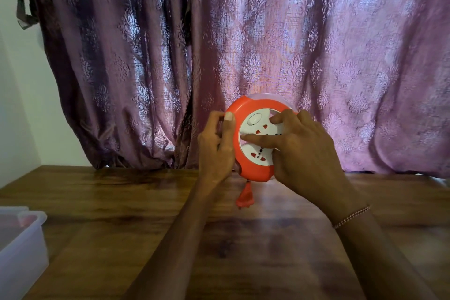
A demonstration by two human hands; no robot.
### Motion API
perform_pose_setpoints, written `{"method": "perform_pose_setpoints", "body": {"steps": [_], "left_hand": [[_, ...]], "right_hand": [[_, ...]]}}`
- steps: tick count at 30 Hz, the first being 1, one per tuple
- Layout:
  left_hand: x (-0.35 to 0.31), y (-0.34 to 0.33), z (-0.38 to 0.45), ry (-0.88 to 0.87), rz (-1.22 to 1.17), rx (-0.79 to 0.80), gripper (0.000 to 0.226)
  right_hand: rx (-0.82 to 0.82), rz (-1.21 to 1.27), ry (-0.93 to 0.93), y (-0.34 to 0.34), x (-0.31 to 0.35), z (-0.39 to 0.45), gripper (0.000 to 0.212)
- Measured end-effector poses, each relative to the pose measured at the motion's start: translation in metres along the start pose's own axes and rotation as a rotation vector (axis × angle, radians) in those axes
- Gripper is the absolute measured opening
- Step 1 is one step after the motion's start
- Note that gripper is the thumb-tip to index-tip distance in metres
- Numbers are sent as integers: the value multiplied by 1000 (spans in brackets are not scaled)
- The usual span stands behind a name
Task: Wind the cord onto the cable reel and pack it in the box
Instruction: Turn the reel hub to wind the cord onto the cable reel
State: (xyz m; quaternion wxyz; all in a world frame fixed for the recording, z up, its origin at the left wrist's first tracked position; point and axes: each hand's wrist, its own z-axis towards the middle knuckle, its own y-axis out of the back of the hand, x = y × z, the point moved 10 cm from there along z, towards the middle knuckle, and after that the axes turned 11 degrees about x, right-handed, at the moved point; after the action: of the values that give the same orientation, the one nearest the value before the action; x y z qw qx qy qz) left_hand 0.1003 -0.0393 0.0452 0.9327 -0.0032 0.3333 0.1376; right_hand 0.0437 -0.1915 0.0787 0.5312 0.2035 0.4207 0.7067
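Both hands hold the orange cable reel (pixel 253 140) upright above the wooden table (pixel 267 238). Left hand (pixel 215 148) grips its rim, fingers curled, thumb on the edge. Right hand (pixel 302 151) lies on the white socket face, fingers spread and bent. Plug (pixel 244 198) hangs below. No writing is readable. Plastic box (pixel 22 246) stands far left; purple curtain (pixel 243 44) behind.

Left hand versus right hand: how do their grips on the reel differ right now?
The left hand grips the orange rim of the reel from the side, thumb over the front edge; the right hand lies across the white socket face with fingers spread. The left hand's fingers curl behind the reel; the right hand's fingers stretch across its front. Both touch the reel, which is held above the table.
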Motion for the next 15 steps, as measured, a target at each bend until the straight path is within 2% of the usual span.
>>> {"method": "perform_pose_setpoints", "body": {"steps": [9,15], "left_hand": [[-5,-4,-2,-15,13,33,34],[-4,-6,-1,-25,10,42,28]], "right_hand": [[-99,128,-132,5,-9,-5,61],[-172,126,-238,6,-18,-9,65]]}}
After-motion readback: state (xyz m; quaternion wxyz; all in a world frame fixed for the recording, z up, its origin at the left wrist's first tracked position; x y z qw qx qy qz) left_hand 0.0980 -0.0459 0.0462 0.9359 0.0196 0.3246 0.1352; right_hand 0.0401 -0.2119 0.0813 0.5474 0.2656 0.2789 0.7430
